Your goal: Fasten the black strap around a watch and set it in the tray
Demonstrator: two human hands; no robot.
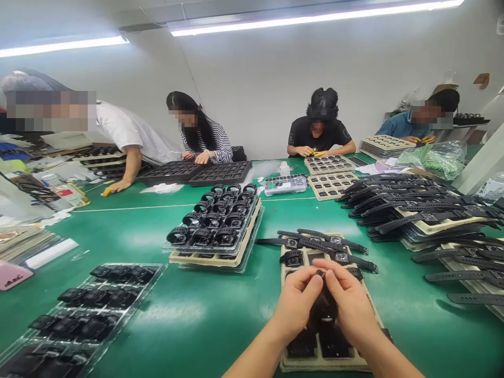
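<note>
We hold one black watch [325,308] in front of us. Our left hand [297,296] and right hand [349,296] both grip it, with fingertips pinching its far end. It is just above a cream tray [323,363], where more watches [291,257] lie in the slots and across the far end. The tray sits on the green surface [197,315]. Far to the left, we see a pink thing [13,274] with letters too blurry to read. Behind it, a packet [73,194] has a red patch and tiny print we cannot make out.
</note>
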